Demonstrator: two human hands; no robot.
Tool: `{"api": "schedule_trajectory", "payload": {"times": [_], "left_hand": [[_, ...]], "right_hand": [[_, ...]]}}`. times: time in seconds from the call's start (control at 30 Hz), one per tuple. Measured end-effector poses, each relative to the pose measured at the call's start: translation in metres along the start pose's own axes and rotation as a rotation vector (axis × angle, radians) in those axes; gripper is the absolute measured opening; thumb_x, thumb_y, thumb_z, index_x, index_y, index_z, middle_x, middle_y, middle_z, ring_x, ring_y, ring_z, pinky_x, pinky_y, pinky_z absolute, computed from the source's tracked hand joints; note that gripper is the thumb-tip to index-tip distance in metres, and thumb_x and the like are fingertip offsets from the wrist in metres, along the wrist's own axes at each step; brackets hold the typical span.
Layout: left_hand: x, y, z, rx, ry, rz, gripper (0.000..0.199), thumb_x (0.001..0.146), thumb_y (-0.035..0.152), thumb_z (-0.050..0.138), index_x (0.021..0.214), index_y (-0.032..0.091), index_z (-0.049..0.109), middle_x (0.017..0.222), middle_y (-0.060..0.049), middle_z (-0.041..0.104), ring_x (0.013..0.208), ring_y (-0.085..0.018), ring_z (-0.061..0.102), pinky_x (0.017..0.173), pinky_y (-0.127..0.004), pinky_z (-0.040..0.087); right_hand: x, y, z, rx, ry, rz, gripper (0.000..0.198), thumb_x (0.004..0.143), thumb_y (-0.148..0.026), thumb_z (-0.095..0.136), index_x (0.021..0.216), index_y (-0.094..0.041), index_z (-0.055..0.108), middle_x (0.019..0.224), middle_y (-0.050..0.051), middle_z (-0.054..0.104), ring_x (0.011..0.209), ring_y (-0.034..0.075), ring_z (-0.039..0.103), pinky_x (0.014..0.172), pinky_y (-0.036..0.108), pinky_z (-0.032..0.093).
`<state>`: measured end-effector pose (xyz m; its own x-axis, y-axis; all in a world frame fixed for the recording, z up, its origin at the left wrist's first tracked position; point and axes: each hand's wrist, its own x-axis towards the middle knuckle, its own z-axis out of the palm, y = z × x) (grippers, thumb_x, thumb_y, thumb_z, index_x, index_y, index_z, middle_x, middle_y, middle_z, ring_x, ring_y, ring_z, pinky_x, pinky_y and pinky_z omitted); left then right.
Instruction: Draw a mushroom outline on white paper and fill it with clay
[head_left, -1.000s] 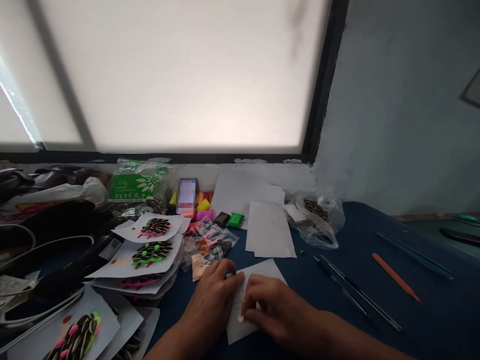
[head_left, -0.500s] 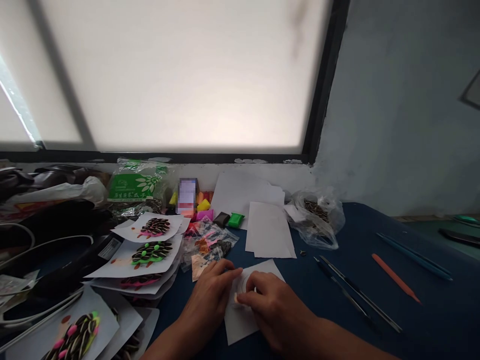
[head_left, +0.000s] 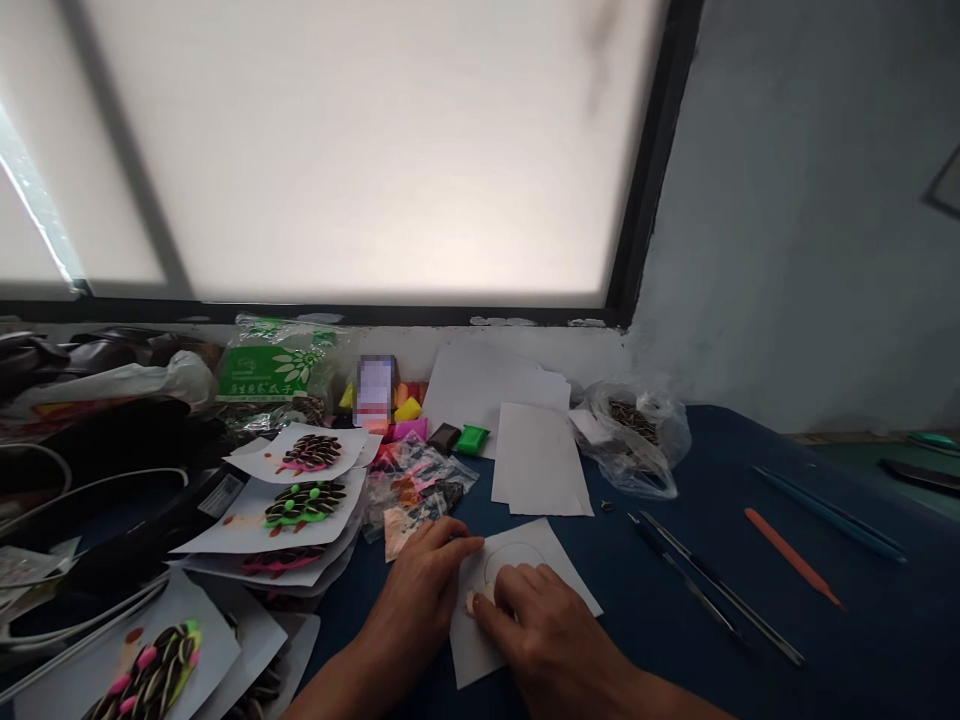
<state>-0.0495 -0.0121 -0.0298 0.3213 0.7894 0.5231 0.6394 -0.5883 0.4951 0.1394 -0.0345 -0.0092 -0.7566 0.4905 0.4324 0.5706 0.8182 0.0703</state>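
A sheet of white paper [head_left: 534,562] with a pencilled round outline lies on the dark blue table. My left hand [head_left: 421,590] rests on the paper's left edge, its fingers stretched out and holding nothing. My right hand [head_left: 536,625] is over the outline, fingers curled. Its thumb and fingertips press a small lump of pale peach modelling clay [head_left: 471,602] against the paper. Most of the lower outline is hidden by this hand. Just beyond my left hand lies an opened packet of peach clay [head_left: 397,532].
At left are stacked cards [head_left: 247,518] bearing clay-and-sunflower-seed hedgehogs. Clay packets, including a green one [head_left: 472,440], lie beyond my hands near a phone [head_left: 374,390]. Blank paper [head_left: 541,460] and a seed bag [head_left: 634,430] stand farther back. A pen [head_left: 686,578], an orange tool [head_left: 791,555] and blue tweezers [head_left: 829,512] lie right.
My right hand has shifted slightly down, its fingers curling lower, so more of the outline's top and the paper's right corner show. My left hand has stayed in place.
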Motion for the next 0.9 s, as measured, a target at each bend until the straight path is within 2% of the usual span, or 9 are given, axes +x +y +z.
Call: {"api": "schedule_trajectory", "payload": {"times": [0.13,0.27,0.4,0.47,0.57,0.67,0.9], "left_hand": [[0.000,0.001,-0.001,-0.002,-0.008,0.012,0.042,0.084,0.009,0.041,0.106,0.020,0.075,0.102,-0.010,0.067,0.091,-0.025,0.062,0.079,-0.038,0.052],[0.000,0.003,-0.004,0.010,-0.024,0.020,0.038,0.085,0.010,0.043,0.103,0.020,0.075,0.102,-0.010,0.067,0.092,-0.025,0.062,0.079,-0.037,0.052],[0.000,0.006,-0.005,0.034,-0.037,0.016,0.035,0.086,0.011,0.045,0.104,0.020,0.074,0.103,-0.010,0.067,0.092,-0.026,0.062,0.079,-0.038,0.052],[0.000,0.006,-0.006,0.041,-0.043,0.013,0.036,0.086,0.010,0.045,0.105,0.021,0.074,0.104,-0.010,0.067,0.092,-0.026,0.062,0.079,-0.038,0.052],[0.000,0.005,-0.005,0.044,-0.049,0.012,0.037,0.087,0.009,0.043,0.105,0.021,0.074,0.105,-0.010,0.067,0.093,-0.026,0.062,0.078,-0.037,0.052],[0.000,0.004,-0.005,0.045,-0.051,0.016,0.038,0.087,0.010,0.042,0.106,0.020,0.073,0.106,-0.011,0.066,0.093,-0.026,0.061,0.078,-0.038,0.052],[0.001,0.006,-0.006,0.048,-0.075,0.001,0.037,0.087,0.011,0.043,0.107,0.019,0.073,0.105,-0.012,0.065,0.093,-0.027,0.061,0.079,-0.039,0.050]], "right_hand": [[0.000,0.004,0.002,0.003,-0.029,0.012,0.026,0.083,-0.019,0.060,0.107,-0.015,0.067,0.077,0.006,0.057,0.066,0.019,0.044,0.060,0.032,0.029],[0.002,0.006,-0.004,-0.023,-0.078,-0.016,0.026,0.088,-0.019,0.055,0.109,-0.012,0.068,0.077,0.008,0.058,0.068,0.021,0.045,0.063,0.034,0.033],[0.006,0.007,-0.020,0.013,-0.209,-0.045,0.032,0.091,-0.021,0.053,0.116,-0.008,0.066,0.083,0.012,0.061,0.072,0.023,0.049,0.064,0.036,0.036],[0.007,0.009,-0.028,0.096,-0.281,-0.004,0.036,0.090,-0.023,0.057,0.122,-0.011,0.065,0.088,0.012,0.062,0.074,0.023,0.050,0.065,0.035,0.037],[0.006,0.013,-0.034,0.260,-0.338,0.110,0.039,0.090,-0.021,0.057,0.128,-0.023,0.064,0.095,0.010,0.061,0.078,0.022,0.053,0.066,0.032,0.037],[0.004,0.014,-0.035,0.350,-0.347,0.182,0.039,0.092,-0.016,0.052,0.127,-0.028,0.065,0.098,0.009,0.060,0.081,0.022,0.054,0.068,0.032,0.038],[0.005,0.011,-0.033,0.362,-0.248,0.191,0.039,0.087,-0.009,0.051,0.121,-0.023,0.066,0.100,0.010,0.061,0.085,0.023,0.055,0.071,0.032,0.040]]}}
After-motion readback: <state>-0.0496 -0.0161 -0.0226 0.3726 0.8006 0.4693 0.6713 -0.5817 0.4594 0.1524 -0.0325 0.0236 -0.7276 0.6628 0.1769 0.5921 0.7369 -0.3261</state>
